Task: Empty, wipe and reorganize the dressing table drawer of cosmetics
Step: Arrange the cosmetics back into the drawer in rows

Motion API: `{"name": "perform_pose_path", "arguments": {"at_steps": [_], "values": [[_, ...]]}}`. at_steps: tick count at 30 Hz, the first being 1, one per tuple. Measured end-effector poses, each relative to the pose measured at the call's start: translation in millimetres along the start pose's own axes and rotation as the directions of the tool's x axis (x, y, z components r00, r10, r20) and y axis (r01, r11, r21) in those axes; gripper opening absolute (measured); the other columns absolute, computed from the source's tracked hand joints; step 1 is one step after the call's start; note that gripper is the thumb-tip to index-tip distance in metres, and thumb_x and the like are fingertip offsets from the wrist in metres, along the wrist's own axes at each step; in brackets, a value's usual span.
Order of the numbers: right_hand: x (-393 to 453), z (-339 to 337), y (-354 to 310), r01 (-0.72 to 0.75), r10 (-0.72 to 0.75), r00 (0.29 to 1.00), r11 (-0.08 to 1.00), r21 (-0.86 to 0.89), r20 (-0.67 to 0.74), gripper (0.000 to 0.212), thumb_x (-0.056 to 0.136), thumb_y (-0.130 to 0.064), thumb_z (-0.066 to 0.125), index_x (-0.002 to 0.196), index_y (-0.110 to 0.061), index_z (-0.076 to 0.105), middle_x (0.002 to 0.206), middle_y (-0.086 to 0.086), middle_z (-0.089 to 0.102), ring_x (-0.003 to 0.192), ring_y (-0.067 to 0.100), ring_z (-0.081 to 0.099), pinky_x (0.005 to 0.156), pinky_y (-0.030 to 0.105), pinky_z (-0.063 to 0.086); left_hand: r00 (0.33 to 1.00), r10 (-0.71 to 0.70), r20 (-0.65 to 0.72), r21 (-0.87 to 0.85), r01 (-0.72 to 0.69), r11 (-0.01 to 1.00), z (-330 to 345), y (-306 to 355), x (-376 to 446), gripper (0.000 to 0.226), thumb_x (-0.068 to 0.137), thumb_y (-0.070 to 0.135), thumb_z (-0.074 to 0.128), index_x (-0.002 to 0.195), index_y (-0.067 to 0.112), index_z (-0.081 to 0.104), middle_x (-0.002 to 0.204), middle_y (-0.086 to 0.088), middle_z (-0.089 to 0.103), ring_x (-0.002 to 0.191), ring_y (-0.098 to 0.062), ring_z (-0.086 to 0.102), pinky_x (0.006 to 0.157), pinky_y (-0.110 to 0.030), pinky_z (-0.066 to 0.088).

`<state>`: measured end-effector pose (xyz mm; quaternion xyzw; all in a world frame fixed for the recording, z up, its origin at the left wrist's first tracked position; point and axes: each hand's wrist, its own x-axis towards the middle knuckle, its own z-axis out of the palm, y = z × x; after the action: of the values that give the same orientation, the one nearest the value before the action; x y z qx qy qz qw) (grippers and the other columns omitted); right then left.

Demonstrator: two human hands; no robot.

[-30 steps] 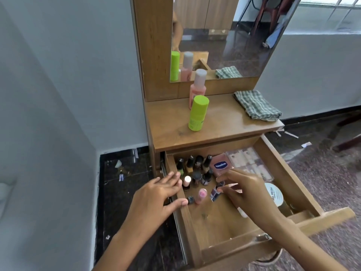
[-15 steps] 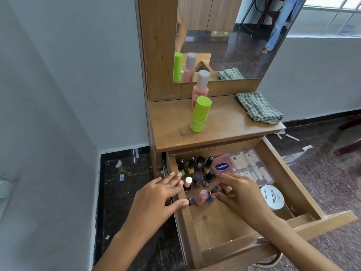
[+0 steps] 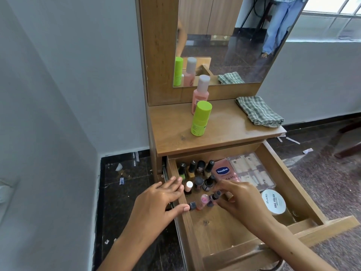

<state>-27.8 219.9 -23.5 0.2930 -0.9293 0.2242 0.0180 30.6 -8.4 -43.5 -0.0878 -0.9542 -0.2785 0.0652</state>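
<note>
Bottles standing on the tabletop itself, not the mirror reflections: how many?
2. The green bottle stands near the tabletop's middle, and the pink bottle with a grey cap stands just behind it against the mirror base. The small bottles in the drawer are not counted.

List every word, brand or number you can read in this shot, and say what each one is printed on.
"Vaseline": blue oval logo on the pink Vaseline pack at the back of the drawer.
"ZUDIO": lid of the round white tub.
"NAIL POLISH": same lid, beside the brand; the smaller line under it is unreadable.
Partial "...ta-Hy...": lower on the Vaseline pack, cut off by the right hand.
Green bottle label and nail polish caps: too small to read.
</note>
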Motion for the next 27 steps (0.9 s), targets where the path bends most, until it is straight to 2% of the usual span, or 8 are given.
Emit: {"name": "perform_pose_path", "arguments": {"at_steps": [5,8,12,15,19,21,24,27], "values": [[1.5,-1.6,-3.3,0.006,-0.007,1.0,1.0,0.018,0.02,0.03,0.065,-0.017,0.084,0.087,-0.03,0.069,0.067,-0.04,0.036,0.063,-0.01,0.045,0.057,0.017,0.048,1.0,0.009,-0.012,0.005,-0.009,1.0,0.6,0.5,-0.6,0.064,0.074,0.071,0.032,0.122,0.033,0.05,0.131,0.027,0.033,0.126,0.011,0.026,0.102,-0.017,0.018],[2.5,-2.1,-4.7,0.009,-0.01,1.0,1.0,0.013,0.03,0.029,0.064,-0.018,0.083,0.085,-0.03,0.068,0.063,-0.04,0.034,0.062,-0.005,0.045,0.056,0.021,0.051,1.0,0.01,-0.005,0.003,-0.01,1.0,1.5,-0.4,-0.1,0.065,0.074,0.071,0.031,0.123,0.034,0.049,0.132,0.027,0.033,0.126,0.012,0.025,0.101,-0.015,0.016],[3.0,-2.4,-3.6,0.013,-0.013,0.999,1.0,0.01,0.037,0.027,0.065,-0.019,0.083,0.084,-0.031,0.067,0.058,-0.038,0.034,0.06,-0.007,0.041,0.054,0.017,0.044,0.999,0.026,-0.03,0.028,-0.025,0.999,2.6,-1.2,-0.4,0.059,0.077,0.069,0.035,0.119,0.033,0.054,0.129,0.026,0.039,0.124,0.011,0.03,0.098,-0.018,0.024],[2.7,-2.5,-3.5,-0.001,0.0,0.998,1.0,0.017,0.059,0.027,0.066,-0.02,0.083,0.085,-0.032,0.067,0.061,-0.038,0.036,0.061,-0.008,0.043,0.056,0.019,0.049,0.999,0.023,-0.025,0.011,-0.022,1.0,3.1,-1.9,-0.5,0.057,0.076,0.069,0.037,0.121,0.035,0.05,0.13,0.029,0.036,0.125,0.015,0.024,0.099,-0.015,0.021],[2.5,-5.7,-7.1,-0.015,0.015,0.998,1.0,-0.005,0.061,0.029,0.064,-0.021,0.083,0.083,-0.033,0.066,0.056,-0.037,0.034,0.056,-0.018,0.037,0.055,0.006,0.033,0.999,0.026,-0.024,0.022,-0.025,0.999,3.9,-3.5,-0.5,0.058,0.077,0.069,0.036,0.12,0.034,0.051,0.13,0.028,0.036,0.125,0.013,0.026,0.099,-0.017,0.022],[2.4,-7.0,-9.0,-0.021,0.023,0.998,0.999,-0.036,0.051,0.032,0.06,-0.021,0.085,0.083,-0.034,0.067,0.055,-0.037,0.031,0.054,-0.015,0.035,0.055,0.004,0.027,0.999,0.027,-0.02,0.027,-0.026,0.999,3.6,-3.4,-0.6,0.059,0.077,0.071,0.033,0.12,0.034,0.051,0.13,0.027,0.037,0.125,0.011,0.029,0.099,-0.018,0.024],[1.6,-6.0,-9.6,-0.02,0.022,1.0,0.994,-0.112,0.019,0.042,0.052,-0.019,0.089,0.086,-0.034,0.069,0.06,-0.029,0.05,0.053,-0.001,0.049,0.056,0.002,0.023,1.0,0.02,0.0,0.027,-0.02,0.999,1.0,-1.5,0.3,0.061,0.076,0.072,0.031,0.122,0.035,0.048,0.132,0.026,0.036,0.126,0.011,0.028,0.101,-0.017,0.02],[0.5,-6.2,-7.4,0.002,-0.004,1.0,0.984,-0.176,-0.008,0.048,0.048,-0.019,0.092,0.088,-0.034,0.07,0.072,-0.019,0.066,0.06,0.004,0.063,0.054,0.008,0.037,1.0,-0.001,0.03,0.023,0.0,1.0,-0.8,0.2,0.8,0.057,0.077,0.068,0.037,0.125,0.037,0.039,0.136,0.028,0.026,0.127,0.016,0.017,0.102,-0.01,0.009]]}}
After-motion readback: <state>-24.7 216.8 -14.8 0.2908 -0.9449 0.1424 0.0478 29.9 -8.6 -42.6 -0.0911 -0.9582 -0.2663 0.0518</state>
